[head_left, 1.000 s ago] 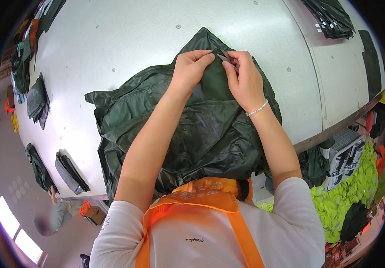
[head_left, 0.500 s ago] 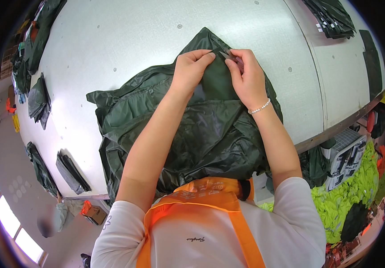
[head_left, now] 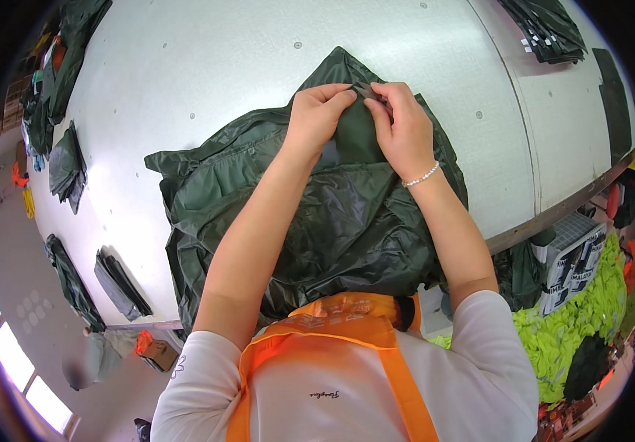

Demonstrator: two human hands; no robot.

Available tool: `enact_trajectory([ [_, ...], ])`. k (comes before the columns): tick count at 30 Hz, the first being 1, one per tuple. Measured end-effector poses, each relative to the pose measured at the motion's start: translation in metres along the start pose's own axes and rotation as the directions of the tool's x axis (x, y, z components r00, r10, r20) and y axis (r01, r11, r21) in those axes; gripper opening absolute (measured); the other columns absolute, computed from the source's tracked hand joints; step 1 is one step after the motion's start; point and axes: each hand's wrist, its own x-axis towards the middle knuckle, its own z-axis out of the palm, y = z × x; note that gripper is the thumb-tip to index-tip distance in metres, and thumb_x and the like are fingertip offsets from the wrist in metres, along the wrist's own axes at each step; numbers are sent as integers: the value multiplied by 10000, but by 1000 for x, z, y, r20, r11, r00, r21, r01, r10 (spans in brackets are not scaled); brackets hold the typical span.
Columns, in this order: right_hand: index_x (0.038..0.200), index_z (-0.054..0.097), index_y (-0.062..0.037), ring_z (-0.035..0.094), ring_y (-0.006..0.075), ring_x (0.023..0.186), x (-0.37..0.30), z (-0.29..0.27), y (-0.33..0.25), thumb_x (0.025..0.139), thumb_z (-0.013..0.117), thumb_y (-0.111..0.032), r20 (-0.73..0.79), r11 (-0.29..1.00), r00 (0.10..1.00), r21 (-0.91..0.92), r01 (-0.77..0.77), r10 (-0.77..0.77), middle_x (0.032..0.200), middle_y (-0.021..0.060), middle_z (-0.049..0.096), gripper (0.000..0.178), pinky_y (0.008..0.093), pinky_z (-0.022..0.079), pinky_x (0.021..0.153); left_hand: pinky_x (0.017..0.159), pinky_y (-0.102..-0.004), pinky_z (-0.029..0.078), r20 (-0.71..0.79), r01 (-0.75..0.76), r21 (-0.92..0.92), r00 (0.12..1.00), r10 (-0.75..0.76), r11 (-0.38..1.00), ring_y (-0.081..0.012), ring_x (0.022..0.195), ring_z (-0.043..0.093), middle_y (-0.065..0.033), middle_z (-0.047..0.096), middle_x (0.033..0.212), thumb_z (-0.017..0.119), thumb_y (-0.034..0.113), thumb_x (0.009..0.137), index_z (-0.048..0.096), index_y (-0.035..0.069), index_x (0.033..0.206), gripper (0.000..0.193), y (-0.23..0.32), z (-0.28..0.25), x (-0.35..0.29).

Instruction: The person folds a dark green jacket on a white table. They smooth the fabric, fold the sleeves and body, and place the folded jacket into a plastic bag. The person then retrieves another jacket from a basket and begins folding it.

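A dark green, shiny garment [head_left: 332, 221] of thin waterproof cloth lies crumpled on the pale table in front of me. My left hand [head_left: 316, 114] pinches a fold of it near its far corner, thumb against fingertips. Close beside, my right hand [head_left: 404, 121] is closed around a pair of thread snips [head_left: 365, 90]. Their pointed metal tips reach from my fingers to the pinched cloth; the handle is mostly hidden in my palm. Whether the blades touch the cloth I cannot tell.
The pale tabletop [head_left: 236, 59] runs beyond the garment. Folded dark pieces [head_left: 121, 283] lie at the left edge, and a dark stack [head_left: 546, 29] sits far right. Below the table's right edge are a heap of bright yellow-green cloth [head_left: 568, 317] and a patterned package [head_left: 572, 265].
My right hand has shifted slightly left, closer to my left hand, with the snips' tips now nearer the pinched fold. My left hand stays almost in place.
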Motion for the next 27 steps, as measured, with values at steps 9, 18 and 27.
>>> enact_trajectory([
  [9, 946, 570, -55, 605, 286, 728, 1, 5, 2, 832, 630, -98, -35, 993, 996, -81, 82, -85, 850, 93, 606, 137, 361, 472, 622, 591, -207, 471, -2, 22, -20, 1000, -22, 1000, -87, 680, 600, -67, 670, 816, 628, 106, 845, 672, -60, 977, 217, 4, 0, -3],
  [18, 975, 577, -46, 616, 252, 703, -2, -1, -3, 814, 667, -98, -16, 998, 999, 58, -36, 37, 869, 87, 611, 192, 330, 489, 617, 717, -229, 498, -8, 55, -22, 998, -55, 998, -117, 777, 626, -90, 682, 881, 648, 100, 831, 647, -66, 1006, 242, 6, -4, -3],
  [27, 932, 585, -57, 610, 278, 728, 1, 2, 2, 820, 645, -96, -47, 998, 998, -49, 42, -45, 852, 88, 613, 133, 351, 478, 623, 706, -223, 492, 16, 46, -28, 999, -46, 999, -113, 754, 620, -86, 683, 874, 626, 86, 826, 658, -56, 995, 223, 4, -1, 1],
])
